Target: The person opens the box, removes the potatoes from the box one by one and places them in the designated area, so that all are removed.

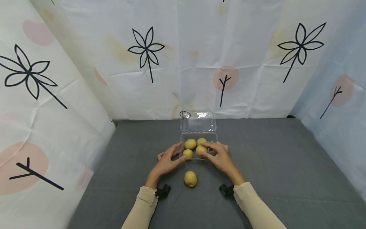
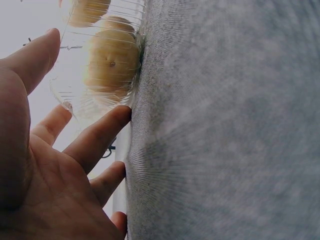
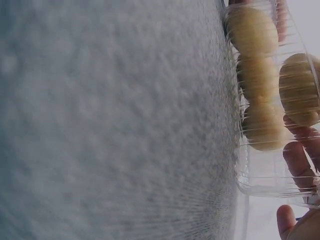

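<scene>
In the head view a clear plastic clamshell box (image 1: 213, 137) stands on the table with its lid (image 1: 198, 124) folded back. Several yellow potatoes lie inside it, among them one at the back left (image 1: 190, 143) and one at the front left (image 1: 187, 154). My right hand (image 1: 221, 159) reaches over the box's right side and pinches a potato (image 1: 201, 150) between thumb and fingers. That potato (image 3: 299, 90) sits higher than the others in the right wrist view. My left hand (image 1: 167, 163) is spread at the box's left side, fingers fairly straight, fingertips at its wall.
One loose potato (image 1: 190, 178) lies on the grey tabletop (image 1: 274, 165), in front of the box and between the forearms. Printed white cloth (image 1: 194, 57) hangs behind the table and along both sides.
</scene>
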### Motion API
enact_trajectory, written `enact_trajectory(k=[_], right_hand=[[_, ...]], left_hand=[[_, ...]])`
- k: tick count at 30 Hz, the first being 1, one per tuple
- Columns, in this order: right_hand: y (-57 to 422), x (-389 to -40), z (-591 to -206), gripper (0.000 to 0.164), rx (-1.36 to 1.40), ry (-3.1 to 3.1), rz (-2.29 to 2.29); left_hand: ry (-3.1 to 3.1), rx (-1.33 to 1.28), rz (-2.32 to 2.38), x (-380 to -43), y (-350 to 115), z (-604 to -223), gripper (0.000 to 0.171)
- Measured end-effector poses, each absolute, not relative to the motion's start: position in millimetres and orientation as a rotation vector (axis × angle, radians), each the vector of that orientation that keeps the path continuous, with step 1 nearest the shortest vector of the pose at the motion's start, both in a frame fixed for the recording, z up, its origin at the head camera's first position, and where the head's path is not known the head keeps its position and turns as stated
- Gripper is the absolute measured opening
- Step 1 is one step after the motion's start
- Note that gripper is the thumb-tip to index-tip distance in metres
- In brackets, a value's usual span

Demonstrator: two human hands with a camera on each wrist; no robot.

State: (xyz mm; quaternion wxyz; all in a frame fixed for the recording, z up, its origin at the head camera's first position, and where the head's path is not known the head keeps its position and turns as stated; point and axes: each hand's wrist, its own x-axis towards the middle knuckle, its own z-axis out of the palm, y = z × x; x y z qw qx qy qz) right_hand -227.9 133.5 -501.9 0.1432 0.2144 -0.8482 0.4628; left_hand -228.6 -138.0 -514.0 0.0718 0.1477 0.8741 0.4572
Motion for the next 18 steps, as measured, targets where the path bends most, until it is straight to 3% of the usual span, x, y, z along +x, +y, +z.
enact_trajectory(k=[18], right_hand=[[135.1, -214.4, -497.3, 0.045, 0.583, -2.311, 1.374]], left_hand=[[2.611, 0.442, 1.375, -228.8, -139.2, -513.6, 0.070]])
